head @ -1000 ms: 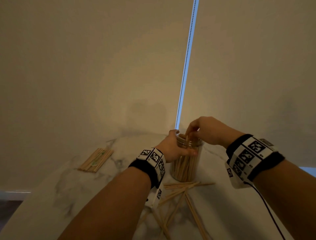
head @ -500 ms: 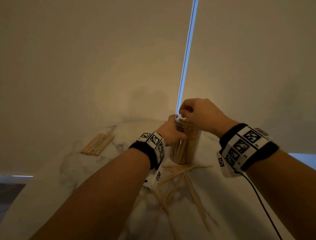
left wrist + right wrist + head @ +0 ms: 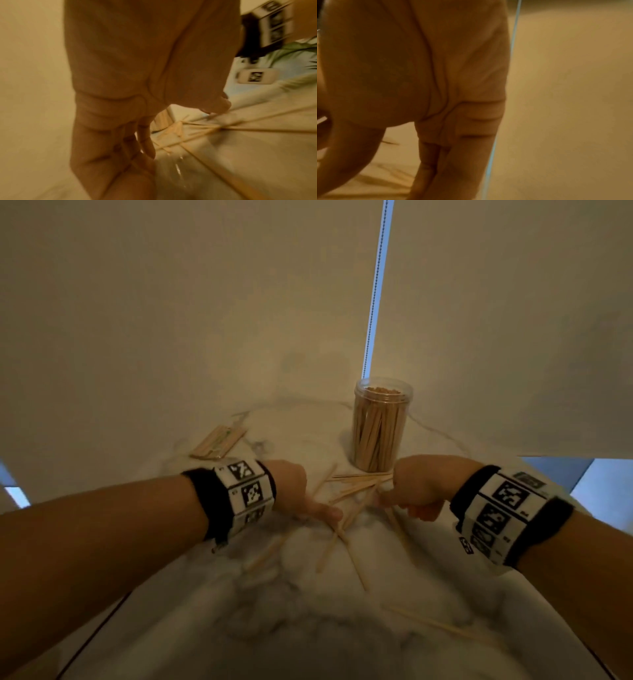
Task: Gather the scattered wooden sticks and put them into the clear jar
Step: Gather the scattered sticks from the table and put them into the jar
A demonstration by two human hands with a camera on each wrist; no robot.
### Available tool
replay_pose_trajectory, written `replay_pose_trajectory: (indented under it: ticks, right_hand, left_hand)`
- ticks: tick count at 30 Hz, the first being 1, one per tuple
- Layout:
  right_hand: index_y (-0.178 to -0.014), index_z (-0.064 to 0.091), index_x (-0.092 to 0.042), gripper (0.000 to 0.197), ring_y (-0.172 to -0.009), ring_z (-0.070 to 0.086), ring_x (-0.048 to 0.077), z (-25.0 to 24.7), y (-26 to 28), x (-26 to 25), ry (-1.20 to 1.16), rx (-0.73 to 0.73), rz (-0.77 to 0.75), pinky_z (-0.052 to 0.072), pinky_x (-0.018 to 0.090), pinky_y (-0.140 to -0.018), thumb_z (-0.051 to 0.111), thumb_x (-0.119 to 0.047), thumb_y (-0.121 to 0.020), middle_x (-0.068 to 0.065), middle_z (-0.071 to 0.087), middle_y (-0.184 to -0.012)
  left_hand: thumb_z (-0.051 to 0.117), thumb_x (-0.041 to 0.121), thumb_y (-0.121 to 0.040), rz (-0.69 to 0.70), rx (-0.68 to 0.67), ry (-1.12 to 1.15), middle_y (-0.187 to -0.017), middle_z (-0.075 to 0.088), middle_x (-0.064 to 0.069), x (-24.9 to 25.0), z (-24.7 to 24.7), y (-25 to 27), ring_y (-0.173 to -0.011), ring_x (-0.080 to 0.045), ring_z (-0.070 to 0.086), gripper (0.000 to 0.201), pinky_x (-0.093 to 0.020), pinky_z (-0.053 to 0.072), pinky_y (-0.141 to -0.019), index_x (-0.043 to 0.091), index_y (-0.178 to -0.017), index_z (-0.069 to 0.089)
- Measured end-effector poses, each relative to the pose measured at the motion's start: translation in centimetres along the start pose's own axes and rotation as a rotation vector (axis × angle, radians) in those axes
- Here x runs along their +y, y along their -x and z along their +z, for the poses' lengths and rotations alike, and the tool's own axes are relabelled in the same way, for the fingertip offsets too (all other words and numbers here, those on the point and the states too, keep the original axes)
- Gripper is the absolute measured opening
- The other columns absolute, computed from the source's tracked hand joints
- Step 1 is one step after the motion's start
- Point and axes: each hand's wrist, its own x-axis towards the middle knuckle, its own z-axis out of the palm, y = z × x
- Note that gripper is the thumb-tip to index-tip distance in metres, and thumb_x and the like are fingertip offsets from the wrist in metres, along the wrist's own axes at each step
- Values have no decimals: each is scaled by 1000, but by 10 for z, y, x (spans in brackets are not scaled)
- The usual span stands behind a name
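Observation:
The clear jar (image 3: 382, 422) stands upright and lidless at the back of the marble table (image 3: 308, 628), packed with wooden sticks; neither hand touches it. Loose sticks (image 3: 352, 491) lie crossed in front of it, with more nearer me (image 3: 329, 546) and one at the front right (image 3: 435, 625). My left hand (image 3: 318, 508) is low over the pile, its fingers (image 3: 145, 142) pointing down and its thumb on the sticks (image 3: 257, 129). My right hand (image 3: 394, 498) is down on the pile's right side, fingers (image 3: 453, 162) pointing at the table; the blur hides any stick in them.
A flat bundle of sticks (image 3: 219, 441) lies at the table's back left. The wall and a blind with a bead chain (image 3: 375, 289) rise right behind the jar. The table's left edge (image 3: 92, 631) runs diagonally near my left forearm.
Both hands left the jar's mouth and came down toward me onto the scattered sticks. The jar now stands alone.

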Motion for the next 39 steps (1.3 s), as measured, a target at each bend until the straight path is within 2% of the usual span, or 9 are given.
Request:
replay_pose_trajectory:
  ticks: [2,6,10,13,16,23,29,35,39]
  right_hand:
    - [-69,68,-11,42,-51,62,19,6,8,-7,79,-22,9,59,30,-65,74,-50,-82,4,68,-62]
    - [-89,78,-1,24,-63,63,17,13,23,-24,206,-62,-19,59,31,-79,64,-20,-87,6,73,-76]
    - [-66,57,-11,25,-50,46,10,23,45,-31,382,15,-55,47,21,-54,55,-10,-91,-1,52,-61]
    - [-64,36,-20,37,-51,37,8,32,58,-26,385,49,-100,32,16,-45,52,-15,-96,-3,41,-63]
    - [-69,55,-18,25,-52,49,11,27,62,-19,331,36,-105,45,20,-52,58,-25,-92,-2,54,-63]
    - [-110,67,-6,25,-76,69,19,26,84,-16,81,-222,-151,63,32,-73,65,-21,-90,10,71,-93]
    - [-90,75,-5,26,-58,64,18,51,87,-17,288,-170,-164,53,28,-62,70,-26,-76,9,74,-74]
    - [-72,58,-7,21,-58,45,16,55,92,-25,505,36,-260,31,19,-47,60,-19,-89,-4,43,-61]
    - [-92,66,-8,15,-66,46,17,54,86,-23,537,91,-290,31,20,-48,56,-19,-93,-5,41,-64]
  left_hand:
    - [60,88,-66,13,0,52,-121,62,-9,7,18,13,-104,-25,61,103,-29,46,-79,6,-129,50]
    - [70,62,-83,57,0,77,-123,64,-12,12,18,19,-108,-28,62,77,-31,47,-81,4,-130,52]
    - [68,31,-93,55,18,43,-115,71,-14,3,12,16,-100,-26,65,38,-33,53,-85,4,-119,68]
    - [57,47,-98,27,91,99,-75,68,-6,5,15,16,-75,-24,64,44,-33,53,-76,9,-77,66]
    - [51,73,-88,-10,126,133,-59,52,-1,16,18,19,-58,-16,51,66,-28,44,-65,12,-63,50]
    - [73,27,-91,-21,29,247,-92,76,-11,18,12,10,-85,-26,72,26,-37,59,-87,0,-94,74]
    - [71,28,-89,-60,71,114,-61,55,0,24,11,21,-64,-19,58,34,-28,48,-65,12,-64,55]
    - [50,29,-102,-58,81,132,-71,53,-3,18,18,23,-60,-15,48,32,-29,40,-69,5,-82,60]
    - [33,17,-108,-32,104,222,-120,60,-20,16,18,27,-105,-32,59,37,-29,38,-78,-6,-118,60]
